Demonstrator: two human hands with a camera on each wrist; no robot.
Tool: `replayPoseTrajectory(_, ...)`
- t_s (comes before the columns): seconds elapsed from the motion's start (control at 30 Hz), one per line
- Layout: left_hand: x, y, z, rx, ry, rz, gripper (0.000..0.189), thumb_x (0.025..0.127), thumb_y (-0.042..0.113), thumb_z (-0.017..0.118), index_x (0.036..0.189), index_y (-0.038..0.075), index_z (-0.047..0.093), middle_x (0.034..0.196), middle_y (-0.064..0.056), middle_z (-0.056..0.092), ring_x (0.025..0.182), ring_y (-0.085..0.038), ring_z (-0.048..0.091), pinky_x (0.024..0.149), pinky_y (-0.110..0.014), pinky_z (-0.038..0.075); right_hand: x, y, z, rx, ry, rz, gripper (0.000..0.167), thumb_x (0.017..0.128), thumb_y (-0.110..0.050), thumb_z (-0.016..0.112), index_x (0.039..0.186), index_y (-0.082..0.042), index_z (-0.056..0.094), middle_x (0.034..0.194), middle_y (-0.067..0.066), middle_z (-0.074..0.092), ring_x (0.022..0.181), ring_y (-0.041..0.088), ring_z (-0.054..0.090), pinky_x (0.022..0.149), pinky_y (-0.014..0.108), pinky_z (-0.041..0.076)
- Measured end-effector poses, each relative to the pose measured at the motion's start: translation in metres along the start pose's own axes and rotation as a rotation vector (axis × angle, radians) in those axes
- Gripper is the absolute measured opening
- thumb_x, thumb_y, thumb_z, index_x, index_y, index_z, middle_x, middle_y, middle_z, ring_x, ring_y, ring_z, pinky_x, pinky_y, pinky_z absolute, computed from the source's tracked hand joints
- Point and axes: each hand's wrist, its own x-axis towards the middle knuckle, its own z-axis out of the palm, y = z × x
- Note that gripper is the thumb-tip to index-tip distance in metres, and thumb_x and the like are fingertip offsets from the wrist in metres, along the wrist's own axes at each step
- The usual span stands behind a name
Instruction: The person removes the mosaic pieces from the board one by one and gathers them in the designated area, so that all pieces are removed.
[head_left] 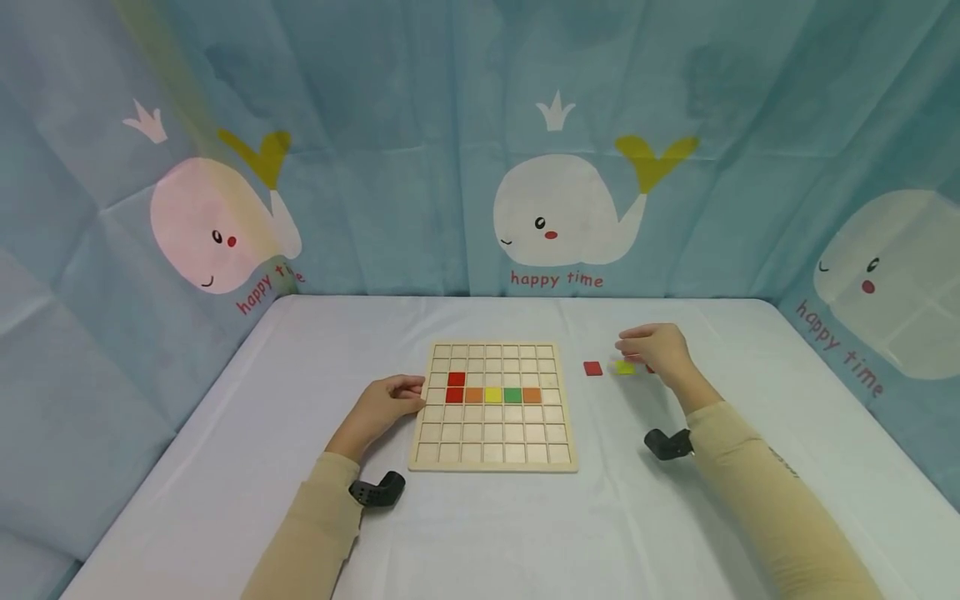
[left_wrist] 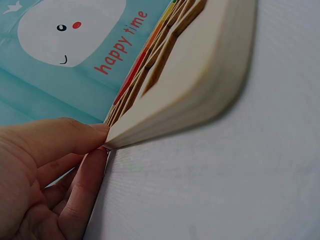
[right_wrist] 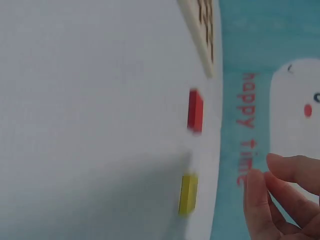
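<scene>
A square wooden grid board point(head_left: 492, 467) lies on the table, with red, orange, yellow and green square tiles in some cells. My left hand point(head_left: 382, 408) holds its left edge; in the left wrist view, thumb and index finger meet at the board's rim point(left_wrist: 200, 105). My right hand point(head_left: 660, 350) is raised beside the board, over a row of loose tiles. Its thumb and fingertips point(right_wrist: 256, 187) are close together. A reddish patch shows below the fingers in the head view; whether it is a held tile I cannot tell.
To the right of the board lie a red tile point(head_left: 592, 368), a yellow tile point(head_left: 625, 367) and another red tile point(head_left: 650, 368), partly hidden by the right hand. A white cloth covers the table point(head_left: 480, 533). Blue curtains point(head_left: 390, 167) with whale prints stand behind and at the sides.
</scene>
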Motion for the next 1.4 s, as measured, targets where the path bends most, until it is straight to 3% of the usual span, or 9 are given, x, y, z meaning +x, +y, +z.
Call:
replayPoseTrajectory(0.17,0.000,-0.002,0.001,-0.001,0.000,0.011,0.046,0.088,0.015,0.074,0.132,0.006,0.063,0.111,-0.007,0.068,0.097,-0.016,0.060,0.088,-0.031,0.047,0.000,-0.014,0.027,0.069,-0.031,-0.026,0.039,0.096,-0.019,0.064,0.128,0.002,0.063,0.133,0.023,0.062,0.111,0.027,0.069,0.101,0.037,0.051)
replayPoseTrajectory(0.37,0.000,-0.002,0.001,-0.004,0.005,-0.001,0.046,0.088,0.015,0.074,0.132,0.007,0.063,0.110,-0.006,0.068,0.097,-0.017,0.060,0.089,-0.032,0.047,-0.001,-0.032,0.056,0.076,-0.094,-0.076,0.036,0.095,-0.020,0.067,0.125,0.001,0.066,0.127,0.020,0.067,0.108,0.024,0.071,0.100,0.039,0.052)
replayPoseTrajectory(0.53,0.001,-0.002,0.002,-0.014,0.002,0.005,0.044,0.088,0.013,0.074,0.130,0.005,0.064,0.106,-0.008,0.069,0.095,-0.016,0.061,0.088,-0.031,0.047,-0.003,-0.043,0.075,0.094,-0.143,-0.129,0.034,0.093,-0.017,0.068,0.121,0.002,0.068,0.119,0.018,0.072,0.092,0.015,0.074,0.094,0.039,0.053)
replayPoseTrajectory(0.67,0.000,-0.001,0.002,-0.012,0.004,0.001,0.044,0.088,0.012,0.073,0.130,0.005,0.064,0.105,-0.008,0.069,0.095,-0.017,0.061,0.087,-0.030,0.047,-0.004,-0.048,0.087,0.153,-0.197,-0.151,0.033,0.093,-0.013,0.069,0.121,0.006,0.067,0.118,0.021,0.071,0.094,0.020,0.075,0.089,0.034,0.057)
replayPoseTrajectory(0.83,-0.001,-0.001,0.001,0.002,0.006,-0.006,0.044,0.088,0.014,0.074,0.130,0.006,0.064,0.104,-0.007,0.069,0.095,-0.017,0.060,0.087,-0.030,0.047,-0.007,-0.055,0.100,0.172,-0.240,-0.148,0.033,0.092,-0.012,0.070,0.120,0.005,0.068,0.116,0.020,0.071,0.094,0.023,0.074,0.087,0.034,0.057)
replayPoseTrajectory(1.07,0.000,0.000,0.001,0.003,0.005,-0.007,0.044,0.088,0.015,0.074,0.130,0.007,0.064,0.103,-0.006,0.069,0.094,-0.016,0.060,0.087,-0.030,0.046,-0.010,-0.065,0.120,0.209,-0.272,-0.128,0.031,0.091,-0.007,0.070,0.119,0.007,0.068,0.111,0.020,0.073,0.080,0.012,0.074,0.083,0.031,0.058)
replayPoseTrajectory(1.27,0.001,-0.001,0.000,-0.010,0.005,-0.011,0.044,0.088,0.014,0.074,0.130,0.006,0.064,0.104,-0.006,0.069,0.094,-0.016,0.060,0.087,-0.029,0.046,-0.013,-0.073,0.136,0.182,-0.311,-0.123,0.027,0.090,-0.008,0.071,0.114,0.005,0.071,0.105,0.017,0.075,0.084,0.019,0.076,0.079,0.028,0.059)
replayPoseTrajectory(1.4,0.001,0.000,0.000,-0.010,0.004,-0.010,0.044,0.088,0.014,0.073,0.130,0.006,0.064,0.105,-0.007,0.069,0.095,-0.016,0.060,0.085,-0.028,0.047,-0.017,-0.078,0.145,0.225,-0.356,-0.124,0.025,0.090,-0.005,0.070,0.113,0.006,0.071,0.101,0.017,0.075,0.083,0.023,0.076,0.080,0.032,0.059)
